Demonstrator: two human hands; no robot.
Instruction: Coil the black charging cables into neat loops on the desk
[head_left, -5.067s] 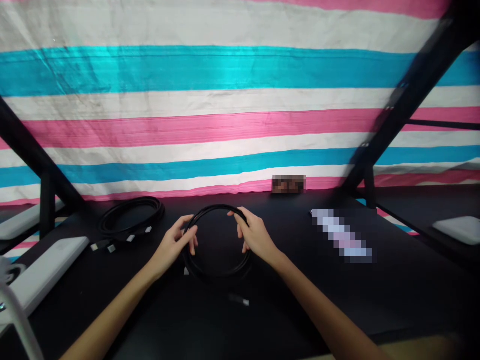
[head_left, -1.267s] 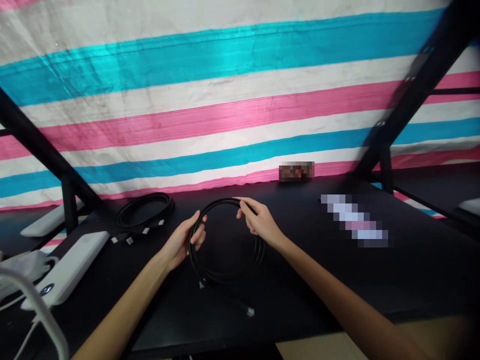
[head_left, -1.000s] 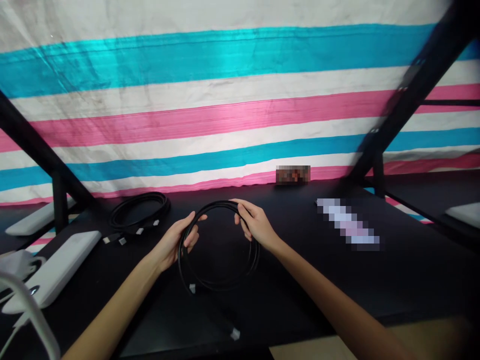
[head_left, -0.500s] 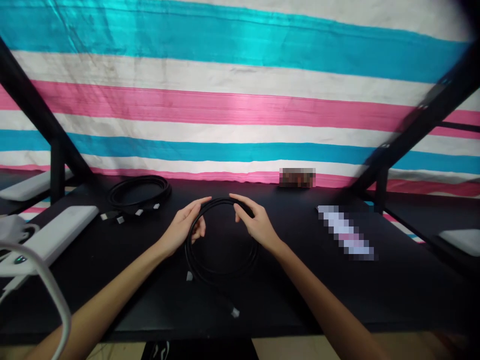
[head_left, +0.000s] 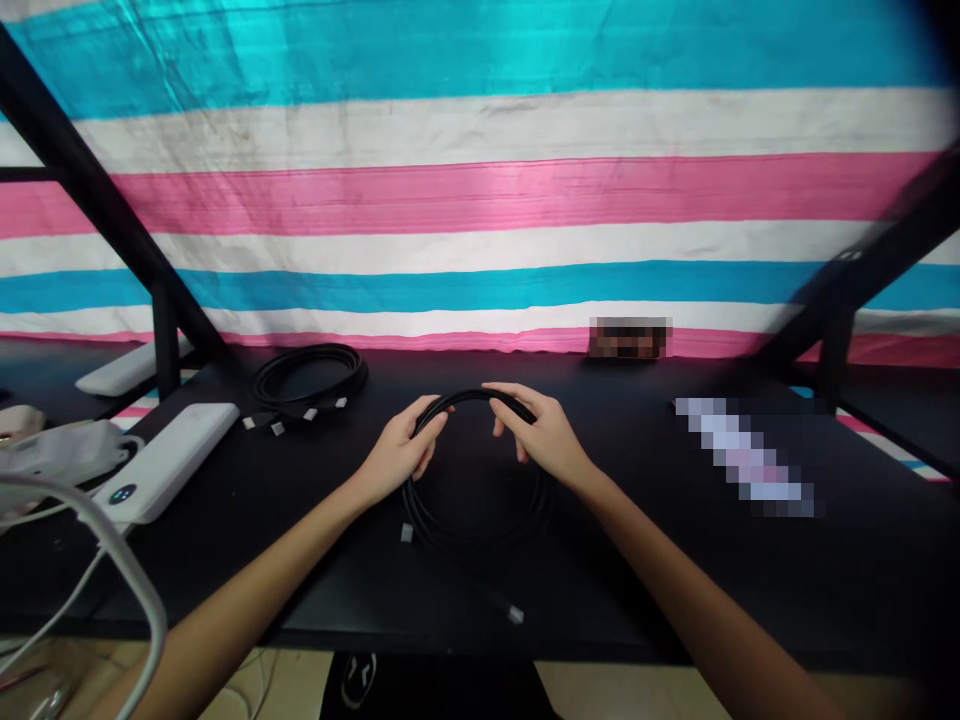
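Observation:
A black cable (head_left: 474, 394) is wound into a round coil in front of me, its far side held up between both hands. My left hand (head_left: 405, 440) grips the coil at its upper left, fingers wrapped round the strands. My right hand (head_left: 544, 435) closes on the upper right, thumb on the near side and fingers behind. Two pale plug ends show on the near side: one plug (head_left: 406, 533) at the lower left, another plug (head_left: 515, 614) toward the table's front edge.
Behind my left hand lies a second black cable coil (head_left: 311, 375) with several plugs. A white power bank (head_left: 176, 465) and white adapter (head_left: 64, 450) stand at left, with a white cable (head_left: 139, 575) looping close to my left arm. Pixelated items (head_left: 742, 455) lie right on the black table (head_left: 637, 580).
The whole view has shifted, so the table and its things appear farther right. My left hand's thumb and fingers have closed further round the coil; the right hand keeps its hold.

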